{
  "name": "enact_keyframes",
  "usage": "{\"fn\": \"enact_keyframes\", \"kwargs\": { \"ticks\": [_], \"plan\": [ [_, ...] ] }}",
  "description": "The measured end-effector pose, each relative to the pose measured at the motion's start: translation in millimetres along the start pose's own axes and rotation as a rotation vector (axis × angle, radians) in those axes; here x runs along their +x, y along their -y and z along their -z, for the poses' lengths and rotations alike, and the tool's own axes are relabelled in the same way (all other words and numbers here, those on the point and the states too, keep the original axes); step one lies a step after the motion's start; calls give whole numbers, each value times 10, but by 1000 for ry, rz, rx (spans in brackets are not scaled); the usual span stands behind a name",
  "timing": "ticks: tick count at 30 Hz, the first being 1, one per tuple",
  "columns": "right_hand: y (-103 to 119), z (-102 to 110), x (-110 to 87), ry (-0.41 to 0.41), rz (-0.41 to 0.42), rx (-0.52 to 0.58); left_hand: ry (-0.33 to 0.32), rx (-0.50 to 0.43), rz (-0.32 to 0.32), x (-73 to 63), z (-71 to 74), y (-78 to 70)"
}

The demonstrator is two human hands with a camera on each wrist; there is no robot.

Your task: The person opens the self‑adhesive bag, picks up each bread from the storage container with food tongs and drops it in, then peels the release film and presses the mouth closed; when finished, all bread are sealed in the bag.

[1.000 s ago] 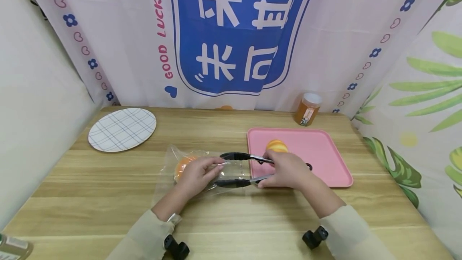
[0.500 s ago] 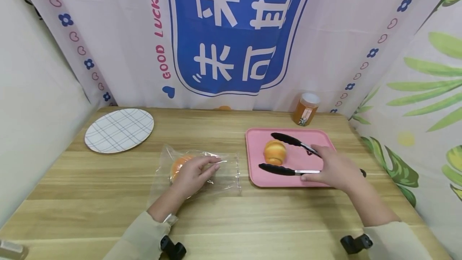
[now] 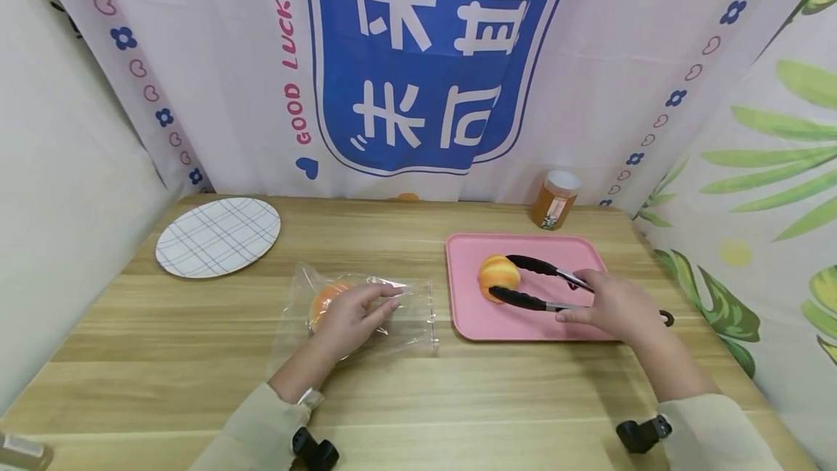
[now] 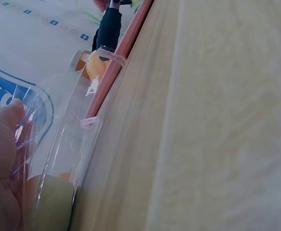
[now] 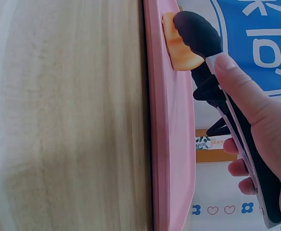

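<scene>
My right hand grips a pair of black-tipped tongs over the pink tray. The tong tips stand on either side of a round yellow-orange bun that lies on the tray. In the right wrist view one dark tip overlaps the bun; whether both tips press it I cannot tell. With thumb and fingers my left hand pinches the film of a clear plastic bag, whose mouth faces the tray. Inside the bag sits an orange bun, partly hidden by that hand.
A checked white plate lies at the back left of the wooden table. Behind the tray stands a honey-coloured jar with a white lid. At the lower left edge part of another jar shows.
The right hand has drawn the tongs out of the bag and moved them right, over the tray. Their tips have since come closer together around the bun. My left hand stays at the bag.
</scene>
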State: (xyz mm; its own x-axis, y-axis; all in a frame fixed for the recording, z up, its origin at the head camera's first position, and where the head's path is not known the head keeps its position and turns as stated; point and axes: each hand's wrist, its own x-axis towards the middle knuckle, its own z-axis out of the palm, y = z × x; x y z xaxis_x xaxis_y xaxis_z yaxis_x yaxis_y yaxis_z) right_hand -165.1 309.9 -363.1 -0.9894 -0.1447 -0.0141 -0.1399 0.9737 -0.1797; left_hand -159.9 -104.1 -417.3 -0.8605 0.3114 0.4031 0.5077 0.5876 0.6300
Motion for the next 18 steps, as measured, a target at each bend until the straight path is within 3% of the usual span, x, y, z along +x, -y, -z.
{"fn": "enact_keyframes", "kwargs": {
  "ticks": [5, 11, 18],
  "plan": [
    [52, -12, -9, -24, 14, 5, 0, 4, -6, 1, -3, 2],
    [265, -3, -70, -55, 102, 47, 9, 7, -5, 10, -2, -7],
    [447, -27, -79, 6, 203, 105, 9, 15, -5, 11, 5, -19]
  ]
}}
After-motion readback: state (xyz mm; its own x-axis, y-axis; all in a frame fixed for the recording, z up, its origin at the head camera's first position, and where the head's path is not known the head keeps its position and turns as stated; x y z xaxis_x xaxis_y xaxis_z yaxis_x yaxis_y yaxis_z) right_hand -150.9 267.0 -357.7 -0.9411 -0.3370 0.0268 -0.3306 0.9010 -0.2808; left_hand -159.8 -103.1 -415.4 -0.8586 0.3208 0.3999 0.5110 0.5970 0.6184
